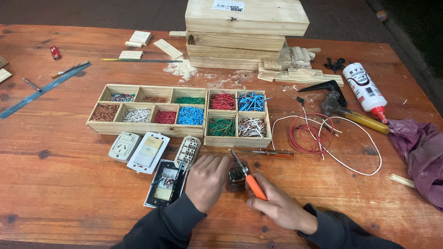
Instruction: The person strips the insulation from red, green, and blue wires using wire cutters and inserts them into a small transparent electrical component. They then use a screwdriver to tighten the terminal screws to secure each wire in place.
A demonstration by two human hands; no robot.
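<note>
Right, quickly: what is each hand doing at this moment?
Left hand: closed on the small clear component, steadying it on the table.
Right hand: closed around the orange-handled screwdriver, tip at the component.

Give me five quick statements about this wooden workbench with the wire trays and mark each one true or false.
1. The right hand holds an orange-handled screwdriver. True.
2. The left hand rests on the hammer. False: the hammer lies apart at the right of the table; the left hand steadies a small clear part.
3. The wooden trays hold sorted wire pieces in several colours. True.
4. The glue bottle stands upright. False: it lies on its side, red tip toward the purple cloth.
5. A coil of red and white wire lies left of the trays. False: it lies to their right.
</note>
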